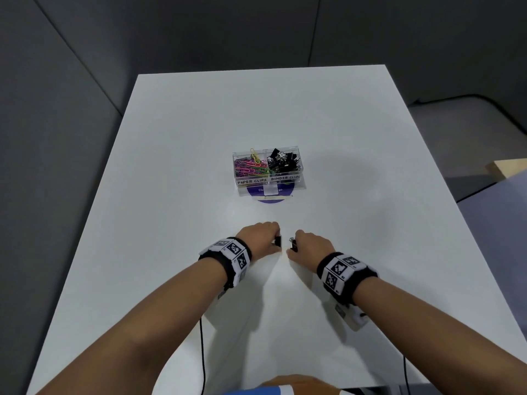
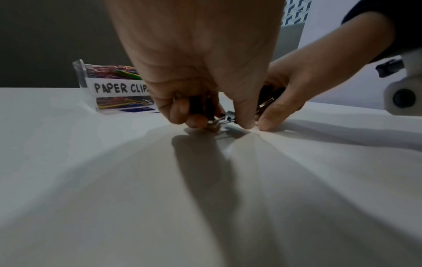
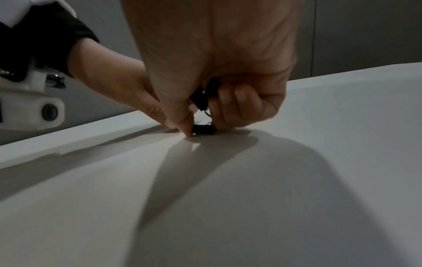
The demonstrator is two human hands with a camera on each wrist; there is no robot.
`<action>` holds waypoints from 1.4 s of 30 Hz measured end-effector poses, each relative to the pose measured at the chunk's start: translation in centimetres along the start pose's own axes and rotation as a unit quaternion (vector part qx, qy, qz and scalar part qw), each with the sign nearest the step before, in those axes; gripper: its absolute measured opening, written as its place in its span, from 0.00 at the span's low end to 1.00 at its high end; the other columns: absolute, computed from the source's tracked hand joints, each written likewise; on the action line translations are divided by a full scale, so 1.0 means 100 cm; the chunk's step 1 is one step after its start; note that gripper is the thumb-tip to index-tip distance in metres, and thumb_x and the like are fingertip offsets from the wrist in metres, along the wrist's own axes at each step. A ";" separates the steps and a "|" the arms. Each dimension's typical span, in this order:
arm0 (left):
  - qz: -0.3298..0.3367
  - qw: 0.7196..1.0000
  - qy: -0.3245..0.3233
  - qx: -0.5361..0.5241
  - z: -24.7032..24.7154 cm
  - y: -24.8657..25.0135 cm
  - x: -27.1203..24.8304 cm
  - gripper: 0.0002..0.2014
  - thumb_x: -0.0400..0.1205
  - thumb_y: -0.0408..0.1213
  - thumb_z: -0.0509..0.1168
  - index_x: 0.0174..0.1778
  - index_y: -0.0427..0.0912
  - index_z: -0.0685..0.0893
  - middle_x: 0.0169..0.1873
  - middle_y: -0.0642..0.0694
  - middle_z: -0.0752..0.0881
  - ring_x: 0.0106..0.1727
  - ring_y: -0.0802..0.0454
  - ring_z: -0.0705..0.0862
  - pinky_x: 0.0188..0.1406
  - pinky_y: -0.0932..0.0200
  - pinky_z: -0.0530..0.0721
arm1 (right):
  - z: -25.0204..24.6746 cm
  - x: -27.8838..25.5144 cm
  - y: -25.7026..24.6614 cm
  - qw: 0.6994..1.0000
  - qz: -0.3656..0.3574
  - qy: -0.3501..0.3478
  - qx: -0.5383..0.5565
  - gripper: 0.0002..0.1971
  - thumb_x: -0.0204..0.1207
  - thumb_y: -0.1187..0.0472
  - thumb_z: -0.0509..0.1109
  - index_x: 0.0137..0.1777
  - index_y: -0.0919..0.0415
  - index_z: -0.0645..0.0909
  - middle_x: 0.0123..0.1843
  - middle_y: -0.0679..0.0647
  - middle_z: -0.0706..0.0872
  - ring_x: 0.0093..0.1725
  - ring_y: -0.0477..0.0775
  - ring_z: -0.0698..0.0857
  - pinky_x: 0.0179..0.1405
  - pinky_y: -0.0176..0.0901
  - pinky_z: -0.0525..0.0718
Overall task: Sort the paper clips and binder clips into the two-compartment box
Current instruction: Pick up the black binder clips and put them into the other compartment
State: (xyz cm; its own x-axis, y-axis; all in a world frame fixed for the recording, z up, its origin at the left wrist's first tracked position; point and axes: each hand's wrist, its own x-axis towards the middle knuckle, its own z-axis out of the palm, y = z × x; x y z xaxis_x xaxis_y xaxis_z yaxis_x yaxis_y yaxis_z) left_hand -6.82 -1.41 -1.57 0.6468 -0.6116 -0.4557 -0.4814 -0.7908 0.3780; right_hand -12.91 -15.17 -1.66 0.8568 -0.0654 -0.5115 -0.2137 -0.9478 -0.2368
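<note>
The clear two-compartment box (image 1: 301,182) stands mid-table, labelled PAPER CLIPS and BINDER CLIPS. Coloured paper clips (image 1: 251,167) fill its left half and black binder clips (image 1: 283,162) its right half. Both hands work close together on the table nearer me. My left hand (image 1: 273,241) grips black binder clips (image 2: 200,106) in curled fingers, and its thumb touches one more clip (image 2: 229,116) lying on the table. My right hand (image 1: 295,246) keeps binder clips (image 3: 203,97) in its curled fingers while thumb and finger pinch another binder clip (image 3: 204,130) on the tabletop.
The white table (image 1: 171,195) carries a purple round sticker (image 1: 271,195) under the box's front. Grey partition walls stand behind and to the left. A wooden corner (image 1: 507,166) and a bluish surface lie off the table's right edge. Cables hang near the front edge.
</note>
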 end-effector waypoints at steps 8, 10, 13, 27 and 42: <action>-0.029 0.999 -0.030 -0.028 -0.024 -0.025 0.003 0.18 0.88 0.33 0.50 0.75 0.41 0.68 0.69 0.40 0.78 0.66 0.43 0.79 0.65 0.54 0.75 | -0.030 0.014 0.015 0.990 -0.074 -0.079 -0.092 0.14 0.84 0.56 0.52 0.57 0.66 0.73 0.59 0.65 0.84 0.52 0.63 0.83 0.45 0.45 0.70; -0.024 0.998 -0.018 -0.046 -0.038 -0.027 0.003 0.19 0.88 0.34 0.50 0.77 0.43 0.65 0.65 0.40 0.81 0.62 0.41 0.81 0.61 0.53 0.76 | -0.051 0.025 0.025 0.988 -0.076 -0.114 -0.071 0.12 0.84 0.59 0.54 0.57 0.67 0.73 0.60 0.67 0.83 0.51 0.61 0.81 0.44 0.44 0.69; -0.008 0.998 0.020 -0.063 -0.062 -0.033 0.006 0.23 0.88 0.37 0.52 0.80 0.46 0.58 0.57 0.38 0.85 0.55 0.38 0.84 0.57 0.50 0.79 | -0.090 0.051 0.038 0.992 -0.072 -0.081 -0.066 0.13 0.82 0.62 0.57 0.60 0.67 0.76 0.60 0.68 0.84 0.55 0.62 0.83 0.49 0.46 0.75; 0.027 0.989 0.145 0.009 -0.136 -0.070 0.050 0.15 0.87 0.35 0.55 0.68 0.42 0.78 0.62 0.43 0.81 0.62 0.45 0.81 0.58 0.55 0.76 | -0.147 0.145 -0.020 0.968 -0.168 0.112 -0.146 0.13 0.81 0.67 0.57 0.62 0.66 0.77 0.59 0.65 0.80 0.57 0.65 0.79 0.44 0.49 0.75; 0.034 0.991 0.130 0.004 -0.140 -0.044 0.073 0.15 0.88 0.34 0.52 0.68 0.41 0.78 0.62 0.41 0.79 0.59 0.43 0.81 0.58 0.54 0.77 | -0.134 0.063 0.026 0.952 -0.211 0.215 -0.044 0.19 0.72 0.72 0.67 0.63 0.63 0.80 0.57 0.64 0.85 0.53 0.67 0.84 0.51 0.55 0.82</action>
State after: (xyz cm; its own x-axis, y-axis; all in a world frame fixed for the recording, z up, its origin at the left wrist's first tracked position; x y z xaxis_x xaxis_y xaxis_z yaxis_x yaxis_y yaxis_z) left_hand 8.30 -2.01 4.70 0.7423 -0.6376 -0.2058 -0.5334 -0.7482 0.3945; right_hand -1.80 -22.27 5.55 0.9745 0.2243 0.0037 0.2172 -0.9392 -0.2660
